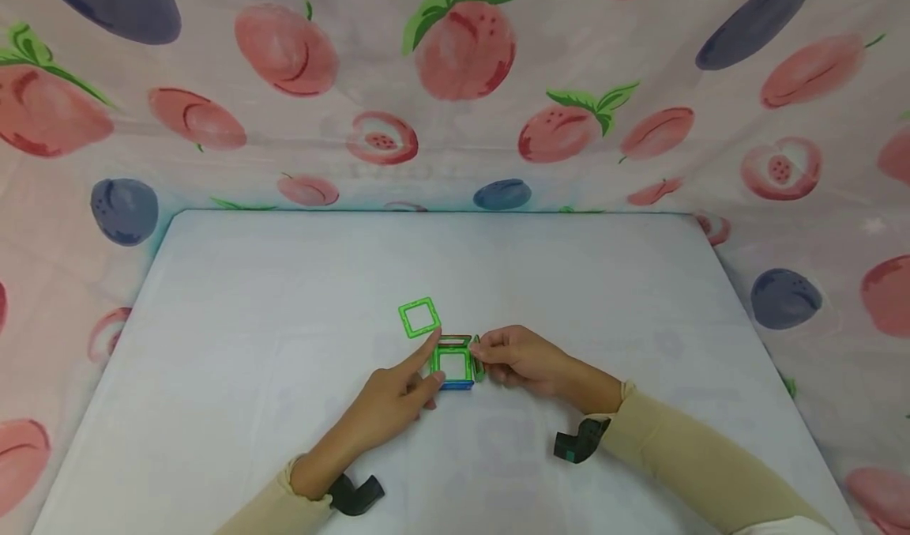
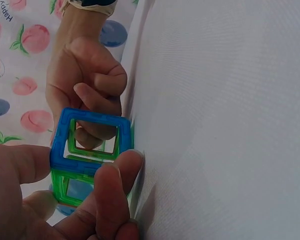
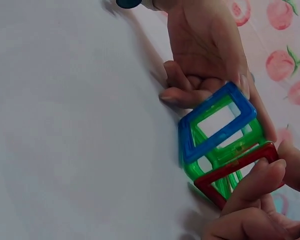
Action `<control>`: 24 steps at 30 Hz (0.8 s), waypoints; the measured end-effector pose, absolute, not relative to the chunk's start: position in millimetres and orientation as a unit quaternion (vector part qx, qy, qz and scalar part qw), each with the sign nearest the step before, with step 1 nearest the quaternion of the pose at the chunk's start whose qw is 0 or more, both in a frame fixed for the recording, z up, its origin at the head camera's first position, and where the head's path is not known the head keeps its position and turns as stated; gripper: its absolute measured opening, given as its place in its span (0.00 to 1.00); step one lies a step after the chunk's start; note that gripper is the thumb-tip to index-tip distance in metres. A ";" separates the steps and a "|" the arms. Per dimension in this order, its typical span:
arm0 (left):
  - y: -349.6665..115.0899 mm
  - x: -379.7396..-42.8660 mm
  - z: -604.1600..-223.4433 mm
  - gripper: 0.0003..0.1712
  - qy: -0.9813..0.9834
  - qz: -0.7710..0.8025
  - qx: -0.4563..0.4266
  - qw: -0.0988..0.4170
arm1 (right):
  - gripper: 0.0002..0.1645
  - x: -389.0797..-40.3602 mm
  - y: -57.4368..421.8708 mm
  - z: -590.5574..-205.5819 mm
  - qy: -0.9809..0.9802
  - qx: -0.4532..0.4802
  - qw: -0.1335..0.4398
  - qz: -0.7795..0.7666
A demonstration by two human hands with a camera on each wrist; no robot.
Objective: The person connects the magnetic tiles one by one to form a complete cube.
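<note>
From my end, I see the left hand (image 1: 391,397) gripping a magnetic-tile cube (image 1: 455,350) mid-table; a loose green square tile (image 1: 406,321) lies just behind it; at the cube's right, the right hand (image 1: 529,361) pinches a side tile (image 1: 479,371).

The person's sleeved left arm (image 1: 273,510) and right arm (image 1: 697,452) angle inward. The left grip (image 1: 389,407) extends its index finger (image 1: 423,354), thumb apart; the right grip (image 1: 529,361) pinches between thumb and bent fingers.
</note>
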State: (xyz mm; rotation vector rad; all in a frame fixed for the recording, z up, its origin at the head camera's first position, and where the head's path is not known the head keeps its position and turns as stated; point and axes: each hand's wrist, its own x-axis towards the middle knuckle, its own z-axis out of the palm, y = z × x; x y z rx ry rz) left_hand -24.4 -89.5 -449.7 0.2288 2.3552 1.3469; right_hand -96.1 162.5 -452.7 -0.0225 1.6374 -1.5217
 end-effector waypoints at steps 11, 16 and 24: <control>-91.0 -22.0 -453.5 0.37 0.847 0.483 0.089 0.205 | 0.18 -85.2 155.3 -456.3 0.674 0.001 0.412 -0.613; -96.1 -23.6 -455.1 0.38 0.847 0.475 0.117 0.208 | 0.21 -83.4 158.2 -446.2 0.809 -0.052 0.284 -0.512; -108.1 -28.8 -461.2 0.39 0.867 0.432 0.190 0.158 | 0.40 -73.1 165.6 -448.4 0.891 -0.289 0.071 -0.343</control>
